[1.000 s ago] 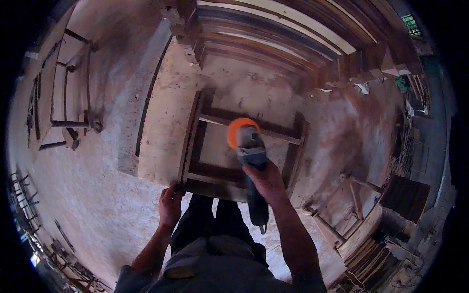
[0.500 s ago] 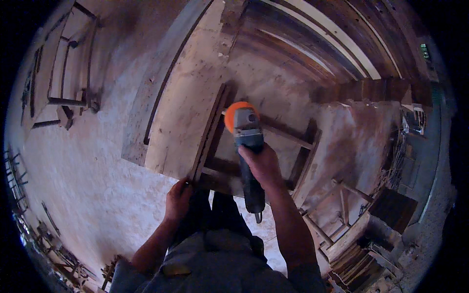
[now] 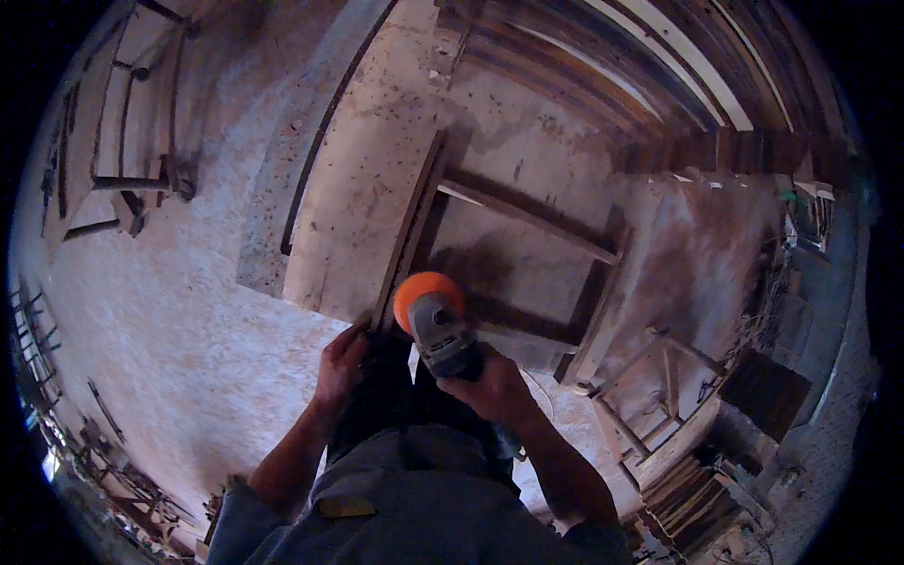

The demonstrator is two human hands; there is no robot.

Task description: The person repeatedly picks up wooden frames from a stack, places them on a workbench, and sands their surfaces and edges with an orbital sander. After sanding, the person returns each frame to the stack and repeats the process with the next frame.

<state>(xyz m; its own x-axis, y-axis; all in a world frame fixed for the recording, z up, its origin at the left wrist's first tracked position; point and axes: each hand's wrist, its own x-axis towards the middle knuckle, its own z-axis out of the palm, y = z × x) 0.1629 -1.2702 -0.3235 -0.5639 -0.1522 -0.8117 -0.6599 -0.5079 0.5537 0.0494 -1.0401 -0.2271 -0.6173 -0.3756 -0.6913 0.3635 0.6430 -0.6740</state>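
My right hand [image 3: 490,388] is wrapped round the body of an angle grinder [image 3: 441,337] with a round orange disc [image 3: 421,288]. The disc is over the near end of a wooden frame [image 3: 411,226], close to its left rail; whether it touches the wood I cannot tell. At the near left corner of that frame, the fingers of my left hand [image 3: 339,365] are curled on the rail's end. Beneath and left of the frame is a wide pale board [image 3: 350,212].
Long planks [image 3: 574,71] are stacked at the far right. An upturned wooden frame [image 3: 132,184] stands on the floor at far left. Near right are another small frame [image 3: 670,377], a dark square panel [image 3: 765,394] and a pile of wood strips [image 3: 686,504]. A pale cord [image 3: 543,395] hangs beside my right arm.
My right hand has brought the grinder nearer to me and left, from over the frame's middle to its near left corner. My left hand stays on the corner.
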